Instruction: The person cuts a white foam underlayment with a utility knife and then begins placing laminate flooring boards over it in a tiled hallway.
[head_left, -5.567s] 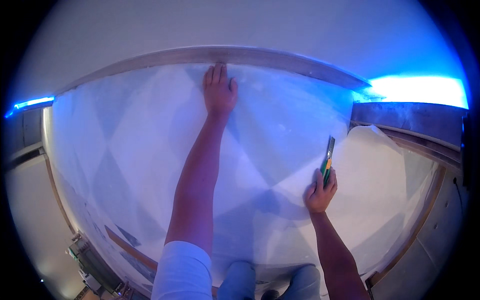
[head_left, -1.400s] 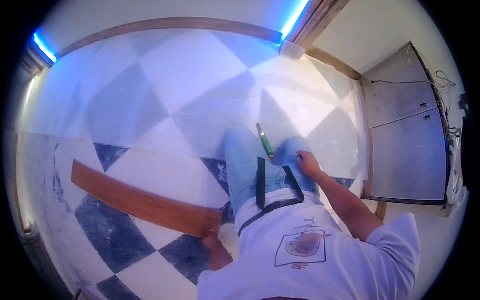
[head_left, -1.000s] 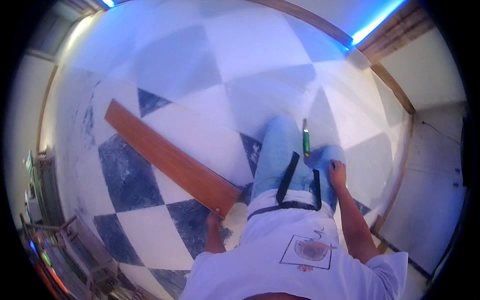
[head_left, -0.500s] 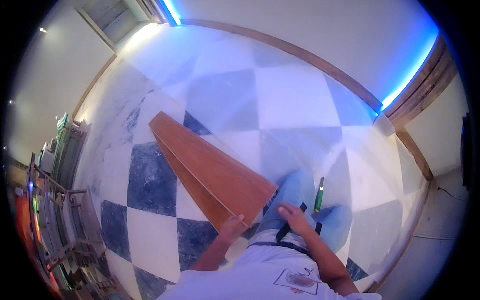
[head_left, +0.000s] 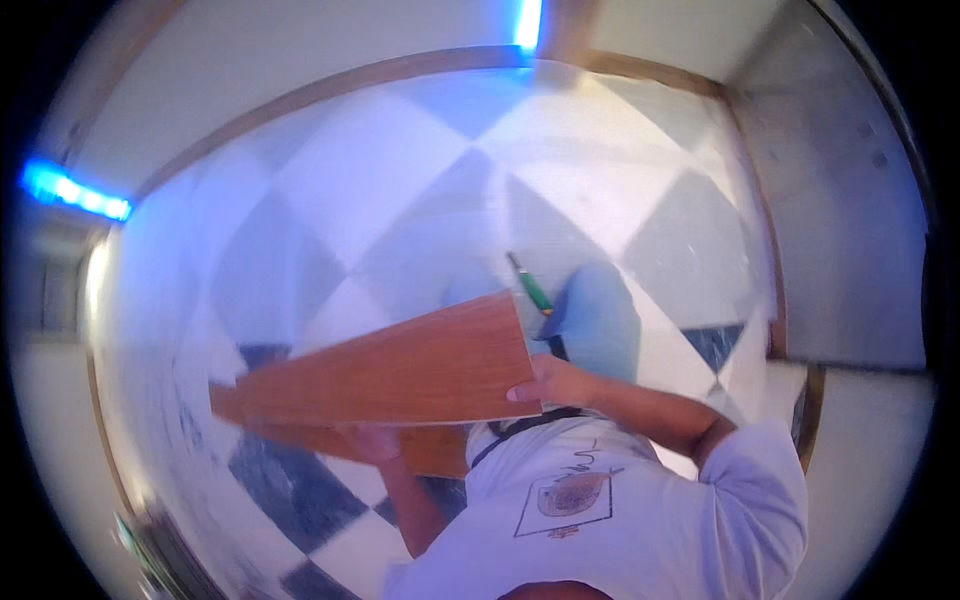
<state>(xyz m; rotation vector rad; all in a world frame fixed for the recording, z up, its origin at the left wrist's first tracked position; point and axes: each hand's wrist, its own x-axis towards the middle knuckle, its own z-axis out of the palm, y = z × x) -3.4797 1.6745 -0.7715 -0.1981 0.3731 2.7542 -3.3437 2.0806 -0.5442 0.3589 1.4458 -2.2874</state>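
Note:
Across the front of me slants a reddish-brown wood-look plank, its near end raised by my knees. My right hand grips that end, thumb on top and fingers wrapped underneath. Partway along the near edge is my left hand, blurred, holding the plank from below with its fingers hidden by it. A second plank of the same colour lies under the first and is mostly covered. Beyond the right end of the upper plank, a green utility knife lies on the floor beside my leg.
The floor has dark and pale checkered tiles. Wooden baseboard runs along the far wall, with blue light strips at its openings. A grey panel stands at right. Blurred stacked items sit at lower left.
My view has swung to the right. My right hand has moved from my lap onto the plank's end and closed on it. The upper plank has lifted and shifted over the lower one.

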